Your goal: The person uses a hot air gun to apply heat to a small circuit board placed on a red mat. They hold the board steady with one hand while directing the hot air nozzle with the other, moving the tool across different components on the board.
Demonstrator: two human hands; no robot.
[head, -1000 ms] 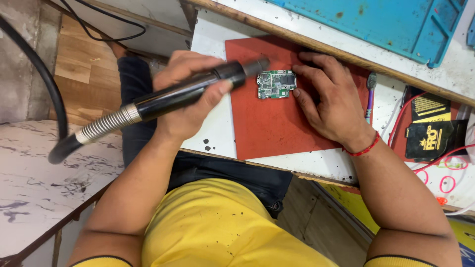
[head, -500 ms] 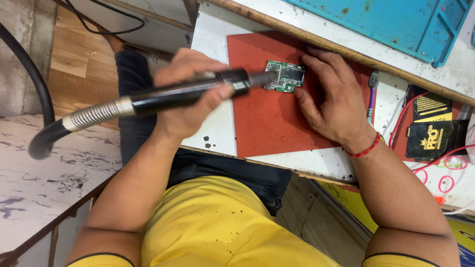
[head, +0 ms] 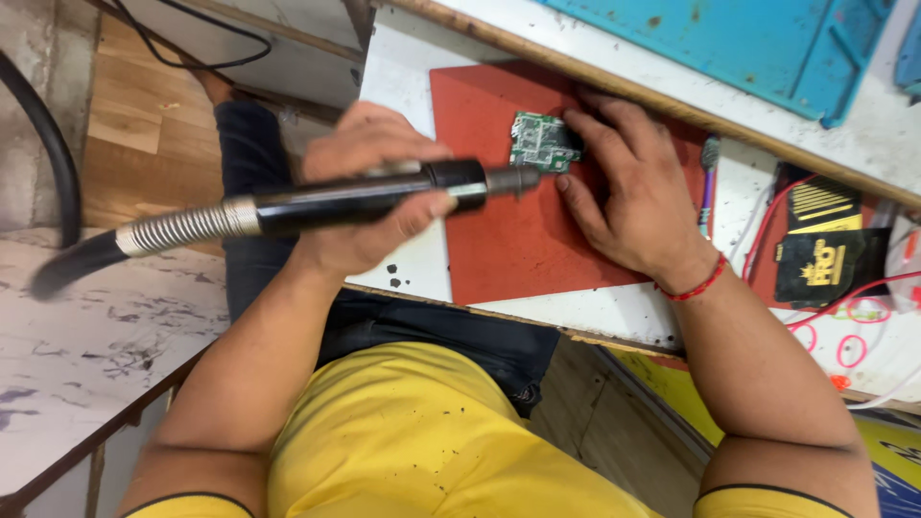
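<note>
The left hand is wrapped tight around a black hot-air tool — its tip sits just beside the small green circuit board; the board lies on a red mat (near the mat's top edge); the right hand lies flat, fingers spread, touching the board — gripping nothing.

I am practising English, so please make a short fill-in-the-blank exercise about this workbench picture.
1. The left hand grips a black tool joined to a ____ hose.
2. The right hand steadies a green circuit board on a ____ mat.
3. A red band circles the ____ wrist.

Missing words: metal; red; right
</note>
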